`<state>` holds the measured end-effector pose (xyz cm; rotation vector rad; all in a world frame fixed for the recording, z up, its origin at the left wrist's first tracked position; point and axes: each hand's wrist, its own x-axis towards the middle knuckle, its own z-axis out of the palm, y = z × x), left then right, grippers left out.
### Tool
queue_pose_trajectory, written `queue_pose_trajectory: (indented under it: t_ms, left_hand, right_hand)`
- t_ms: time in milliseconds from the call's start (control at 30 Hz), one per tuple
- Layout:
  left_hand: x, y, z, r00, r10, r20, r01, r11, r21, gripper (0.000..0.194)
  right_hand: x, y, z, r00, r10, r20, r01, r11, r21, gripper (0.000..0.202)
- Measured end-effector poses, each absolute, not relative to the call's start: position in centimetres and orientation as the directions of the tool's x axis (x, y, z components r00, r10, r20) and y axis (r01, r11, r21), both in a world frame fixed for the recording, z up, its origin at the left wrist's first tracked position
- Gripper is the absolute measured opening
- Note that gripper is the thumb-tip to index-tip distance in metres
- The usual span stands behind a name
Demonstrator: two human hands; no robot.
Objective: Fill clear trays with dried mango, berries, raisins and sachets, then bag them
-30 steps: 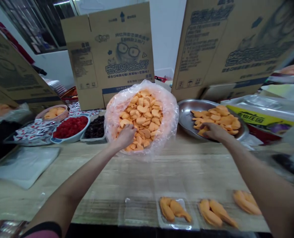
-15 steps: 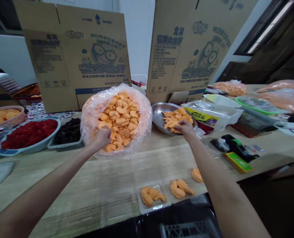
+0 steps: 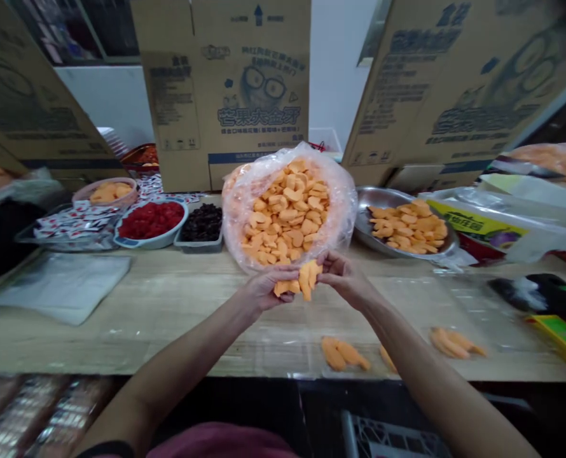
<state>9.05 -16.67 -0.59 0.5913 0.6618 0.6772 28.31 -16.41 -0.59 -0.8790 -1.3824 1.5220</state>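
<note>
My left hand (image 3: 271,286) is closed on orange pieces (image 3: 287,287) just in front of the plastic bag. Close beside it, my right hand (image 3: 343,277) pinches another orange piece (image 3: 310,275), and the held pieces touch or nearly touch. Behind both hands the open clear bag (image 3: 343,203) is full of orange pieces (image 3: 287,216). To its right, a metal bowl (image 3: 363,222) holds flatter orange pieces (image 3: 409,226). Near the table's front edge, small groups of orange pieces (image 3: 344,353) lie in clear trays; my right forearm partly hides one group.
On the left are a bowl of red pieces (image 3: 152,219), a tub of dark pieces (image 3: 201,222), packets (image 3: 75,222) and plastic sheets (image 3: 68,286). Cardboard boxes (image 3: 230,95) stand behind. A yellow-green box (image 3: 559,337) lies at the right.
My left hand has left the bag and my right hand has left the metal bowl. Both have come together in front of the bag, holding orange pieces. The view has turned left.
</note>
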Motion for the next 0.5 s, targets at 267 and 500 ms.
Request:
queue_pose_trajectory:
  t_ms: [267, 500]
  left_hand:
    - [5.5, -19.3, -1.9, 0.49, 0.792, -0.363, -0.362, 0.564, 0.742, 0.024]
    - [4.3, -20.4, -2.1, 0.482, 0.801, -0.355, -0.225, 0.505, 0.833, 0.017]
  right_hand:
    - [24.5, -18.8, -0.6, -0.43, 0.903, -0.006, 0.17, 0.075, -0.983, 0.026]
    - [22.1, -19.8, -1.5, -0.48, 0.853, -0.206, -0.075, -0.274, -0.959, 0.04]
